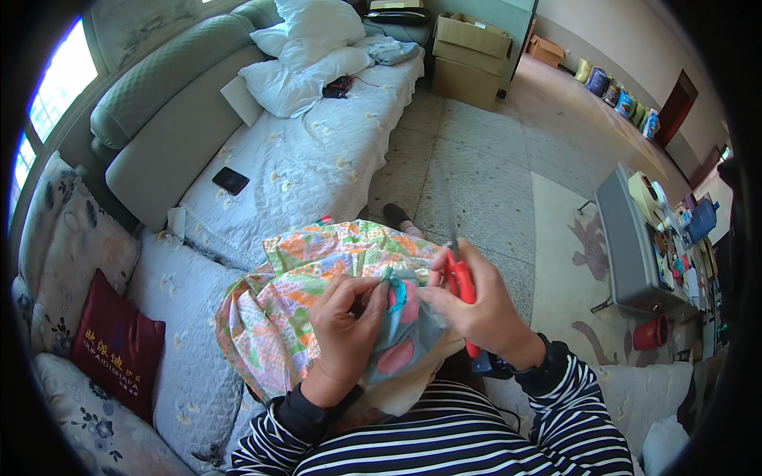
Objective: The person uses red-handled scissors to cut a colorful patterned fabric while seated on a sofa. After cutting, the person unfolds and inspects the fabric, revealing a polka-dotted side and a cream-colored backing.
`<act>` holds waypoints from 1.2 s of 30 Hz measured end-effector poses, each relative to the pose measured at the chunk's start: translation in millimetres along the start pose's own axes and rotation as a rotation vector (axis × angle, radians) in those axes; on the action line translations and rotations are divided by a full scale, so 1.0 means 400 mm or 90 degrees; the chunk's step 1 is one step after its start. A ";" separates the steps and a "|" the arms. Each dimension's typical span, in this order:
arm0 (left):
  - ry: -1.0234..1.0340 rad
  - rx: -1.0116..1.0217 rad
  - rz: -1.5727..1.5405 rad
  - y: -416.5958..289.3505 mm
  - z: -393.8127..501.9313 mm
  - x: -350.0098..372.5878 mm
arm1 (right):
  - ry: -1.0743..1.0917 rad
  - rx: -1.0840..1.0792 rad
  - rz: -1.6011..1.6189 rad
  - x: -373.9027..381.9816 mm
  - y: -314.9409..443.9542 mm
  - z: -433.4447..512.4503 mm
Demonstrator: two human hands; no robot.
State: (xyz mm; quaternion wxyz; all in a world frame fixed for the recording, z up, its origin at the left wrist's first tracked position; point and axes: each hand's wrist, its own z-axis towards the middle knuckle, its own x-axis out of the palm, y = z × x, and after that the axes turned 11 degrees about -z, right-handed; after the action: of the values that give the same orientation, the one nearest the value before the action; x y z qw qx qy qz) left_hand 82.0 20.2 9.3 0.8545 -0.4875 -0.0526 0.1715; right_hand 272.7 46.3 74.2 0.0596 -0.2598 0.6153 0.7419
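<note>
On my lap lies a patterned cloth (286, 309) in orange, green and white, with a blue-grey fabric piece (384, 348) bearing pink patches on top of it. My left hand (351, 321) pinches the upper edge of the blue-grey piece beside a gathered turquoise strip (397, 293). In my right hand (485, 306) are red-handled scissors (461, 276), their blades pointing up and away and blurred. The fingertips of that hand are near the right edge of the blue-grey piece; whether they touch it is unclear.
A black phone (230, 181) lies on the quilted sofa cover (309, 154). White pillows (292, 77) are piled at the sofa's far end, near cardboard boxes (467, 77). A maroon cushion (119, 345) is at left. At right stand a cluttered table (631, 256) and a red bin (650, 333).
</note>
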 end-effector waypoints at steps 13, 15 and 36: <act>0.073 0.139 0.128 -0.015 0.017 -0.019 | -0.023 -0.232 -0.098 0.094 -0.001 0.074; 0.066 0.118 0.141 -0.014 0.020 -0.020 | -0.033 -0.186 -0.058 0.117 -0.001 0.064; 0.177 -0.325 -0.327 0.066 0.029 -0.040 | 0.092 -0.014 0.063 0.071 -0.090 0.123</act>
State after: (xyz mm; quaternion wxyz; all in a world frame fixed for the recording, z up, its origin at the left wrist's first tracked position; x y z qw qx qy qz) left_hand 57.8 36.5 -5.7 0.7197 -0.6741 -0.0975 -0.1343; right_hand 247.8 94.7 34.7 -0.0244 -0.2828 0.6220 0.7297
